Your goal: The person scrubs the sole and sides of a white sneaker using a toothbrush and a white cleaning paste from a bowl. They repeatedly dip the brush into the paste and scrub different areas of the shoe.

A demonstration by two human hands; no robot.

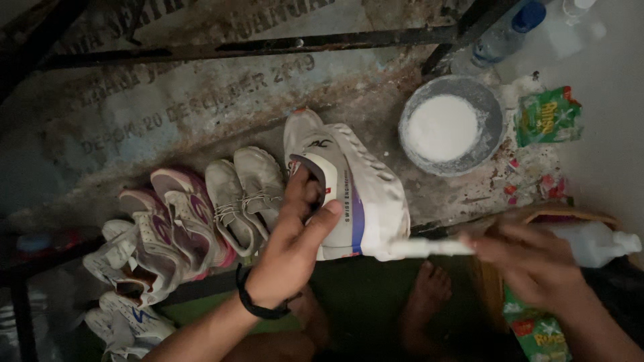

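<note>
A: L hand [295, 234]?
B: Holds the white shoe [349, 191], sole side turned right. Fingers go into the shoe's opening, thumb pressed on the outer side, so it's pinched between thumb & fingers. Black band [258, 308] on that wrist.
A: R hand [530, 258]?
B: Fingers curled tight round a white brush handle [429, 248]; its tip touches the shoe's sole edge. A white bottle [594, 243] lies just behind that hand; can't tell if the hand touches it.
A: Where's the shoe exactly?
B: Held up, mid-frame, above the person's bare feet [426, 295], w/ the worn concrete floor [201, 107] behind.
A: Around it?
B: Left of it, beige pair [241, 194], then pink/white pair [181, 214], more white shoes [124, 268] at lower left. Upper right: grey bowl [493, 110] w/ white stuff in it, a green packet [547, 115] beside, a clear bottle w/ blue cap [506, 33] above. Another green packet [540, 332] bottom right.
</note>
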